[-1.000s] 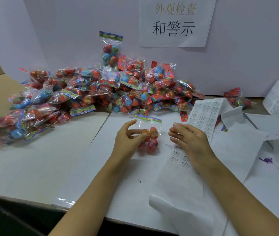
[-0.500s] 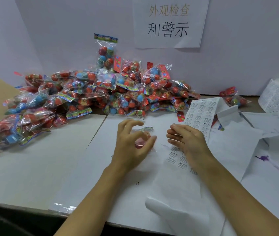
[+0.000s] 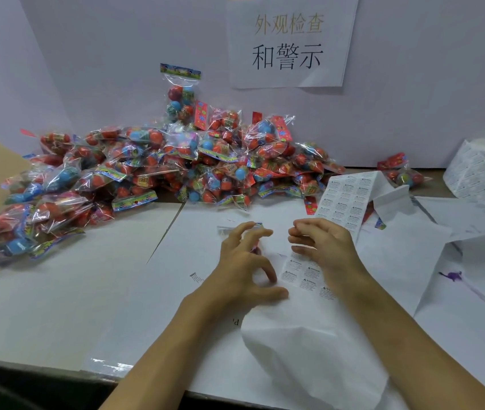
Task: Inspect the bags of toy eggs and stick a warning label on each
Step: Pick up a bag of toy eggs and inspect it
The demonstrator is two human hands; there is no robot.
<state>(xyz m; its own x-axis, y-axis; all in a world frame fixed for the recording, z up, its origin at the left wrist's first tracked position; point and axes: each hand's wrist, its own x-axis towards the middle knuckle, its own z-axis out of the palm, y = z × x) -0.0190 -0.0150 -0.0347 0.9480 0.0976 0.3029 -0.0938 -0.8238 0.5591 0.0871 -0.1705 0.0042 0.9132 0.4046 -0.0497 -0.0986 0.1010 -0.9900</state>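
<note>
The table (image 3: 57, 306) is basically covered in white paper sheets (image 3: 200, 232). There's a big heap of toy egg bags (image 3: 152, 167) from 9 to 12 o'clock, one stray bag (image 3: 401, 176) around 2. A label strip (image 3: 345, 199) trails toward the middle from a label roll (image 3: 484, 170) at 3.

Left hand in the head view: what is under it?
Under the left hand lies a clear plastic bag of toy eggs; only its crinkled top edge and a bit of red show between the fingers. The eggs themselves are mostly covered, so their count and any label cannot be seen.
</note>
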